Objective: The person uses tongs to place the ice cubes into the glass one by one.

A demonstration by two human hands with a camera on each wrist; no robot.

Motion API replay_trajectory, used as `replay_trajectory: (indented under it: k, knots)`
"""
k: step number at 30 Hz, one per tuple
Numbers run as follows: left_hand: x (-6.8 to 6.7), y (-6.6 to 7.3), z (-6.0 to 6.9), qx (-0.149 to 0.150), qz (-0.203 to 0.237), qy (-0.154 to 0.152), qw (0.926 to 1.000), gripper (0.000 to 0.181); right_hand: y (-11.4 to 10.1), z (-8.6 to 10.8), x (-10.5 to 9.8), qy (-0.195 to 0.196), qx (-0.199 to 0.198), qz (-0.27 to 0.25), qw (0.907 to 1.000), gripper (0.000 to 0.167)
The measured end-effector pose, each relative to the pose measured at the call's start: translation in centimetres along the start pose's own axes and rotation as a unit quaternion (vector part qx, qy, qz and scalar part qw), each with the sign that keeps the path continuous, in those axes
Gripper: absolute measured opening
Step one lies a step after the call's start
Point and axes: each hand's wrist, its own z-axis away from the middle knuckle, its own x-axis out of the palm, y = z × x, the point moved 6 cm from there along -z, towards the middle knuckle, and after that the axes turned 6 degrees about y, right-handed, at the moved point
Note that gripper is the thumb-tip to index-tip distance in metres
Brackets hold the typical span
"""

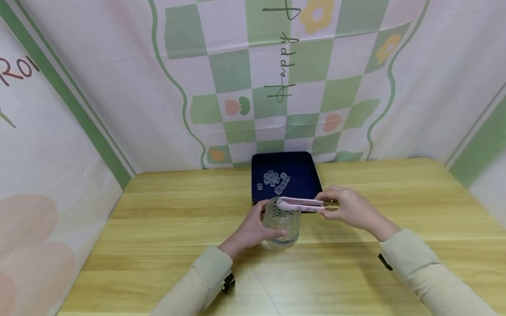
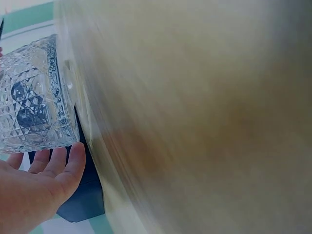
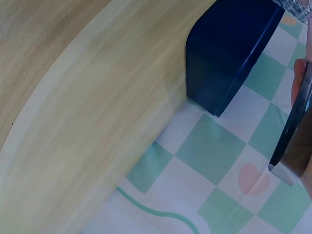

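Note:
My left hand point(image 1: 257, 228) holds a clear patterned glass point(image 1: 283, 226), fingers and thumb around its side; in the left wrist view the fingers point(image 2: 53, 168) lie along the glass point(image 2: 34, 97). My right hand point(image 1: 347, 208) pinches pink-and-white tongs point(image 1: 301, 205) near their metal end, and the tips are at the glass's mouth. Whether the tips hold anything is too small to tell. Behind the glass, a dark blue tray point(image 1: 302, 174) holds several small clear pieces point(image 1: 271, 178). The right wrist view shows the metal end of the tongs point(image 3: 287, 165) by the fingers.
The wooden table point(image 1: 173, 206) runs beneath both arms. At its back edge hangs a green-and-white checked cloth point(image 1: 230, 72), with light printed cloth point(image 1: 40, 166) on the left side. The tray's outer wall point(image 3: 209, 83) stands close to the table's back edge.

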Motion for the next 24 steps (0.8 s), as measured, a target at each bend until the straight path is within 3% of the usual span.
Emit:
replay_trajectory:
  k: [11,24]
  knots:
    - [-0.12,0.12,-0.08,0.006,-0.006,-0.013,0.9999,0.093,0.00,-0.03,0.18,-0.003,-0.011,0.000,0.9999,0.018]
    - [-0.01,0.02,-0.13,0.013,-0.023,-0.015,0.9995,0.094,0.08,-0.05,0.37,-0.031,0.003,-0.022,0.9993,0.023]
